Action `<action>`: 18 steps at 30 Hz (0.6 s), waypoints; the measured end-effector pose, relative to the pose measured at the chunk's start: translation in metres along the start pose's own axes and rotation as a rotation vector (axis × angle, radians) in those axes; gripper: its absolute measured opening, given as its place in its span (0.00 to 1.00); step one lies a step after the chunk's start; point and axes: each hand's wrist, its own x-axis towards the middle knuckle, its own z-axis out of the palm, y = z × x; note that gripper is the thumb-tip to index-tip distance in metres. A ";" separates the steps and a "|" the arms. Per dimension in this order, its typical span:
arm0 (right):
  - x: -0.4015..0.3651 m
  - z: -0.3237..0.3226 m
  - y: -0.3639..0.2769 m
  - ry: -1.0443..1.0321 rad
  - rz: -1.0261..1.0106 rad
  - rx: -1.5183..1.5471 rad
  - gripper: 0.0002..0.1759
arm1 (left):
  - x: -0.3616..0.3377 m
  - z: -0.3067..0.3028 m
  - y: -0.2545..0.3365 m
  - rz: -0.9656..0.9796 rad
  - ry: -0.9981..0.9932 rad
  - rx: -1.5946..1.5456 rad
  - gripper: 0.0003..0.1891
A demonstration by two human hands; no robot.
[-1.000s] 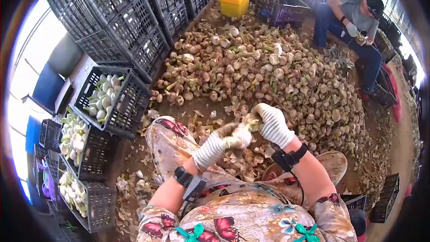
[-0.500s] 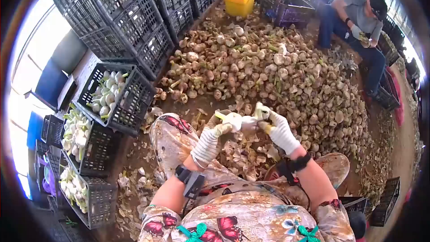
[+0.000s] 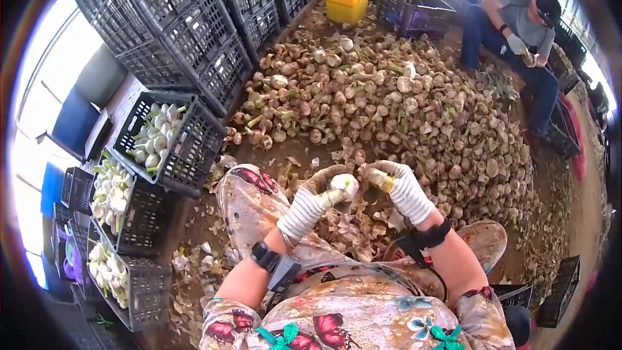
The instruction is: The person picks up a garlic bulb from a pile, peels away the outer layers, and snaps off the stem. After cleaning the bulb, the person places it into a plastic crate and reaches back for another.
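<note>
Currently held: a white garlic bulb [image 3: 350, 186] is sitting in the left hand, in front of the lap – the clock directions below are running from it.
Left hand: the gloved left hand [image 3: 312, 198] is lying at eight o'clock, its fingers and thumb pinching the bulb.
Right hand: the gloved right hand [image 3: 400, 188] is hovering at three o'clock, near the bulb but apart from it; its fingers are bending toward the thumb, and I cannot tell whether they are pinching anything.
Bulb skin: the hands seem to be cleaning off outer skin; the visible side is already showing white.
Garlic pile: brownish bulbs [image 3: 382, 100] are spreading at one o'clock.
Loose skins: papery scraps [image 3: 363, 233] are littering the ground around six o'clock.
Crates: black crates [image 3: 194, 149] of whiter bulbs are standing between eight and ten o'clock.
Next move: it is probably calling for a steady left pinch – the right fingers checking the hidden side for clinging skin.
</note>
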 end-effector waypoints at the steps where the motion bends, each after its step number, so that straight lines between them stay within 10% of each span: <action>1: -0.001 0.001 0.004 -0.001 -0.076 -0.101 0.12 | 0.001 0.000 -0.001 0.022 0.017 0.046 0.29; 3: 0.000 0.004 0.020 0.048 -0.457 -0.493 0.09 | 0.003 0.002 -0.005 0.057 0.046 0.144 0.30; 12: -0.001 0.006 0.020 0.087 -0.033 0.064 0.09 | 0.001 -0.002 0.001 -0.005 -0.062 -0.086 0.30; 18: 0.005 0.020 0.040 0.175 -0.422 -0.347 0.07 | 0.006 -0.002 -0.010 0.077 0.161 -0.256 0.23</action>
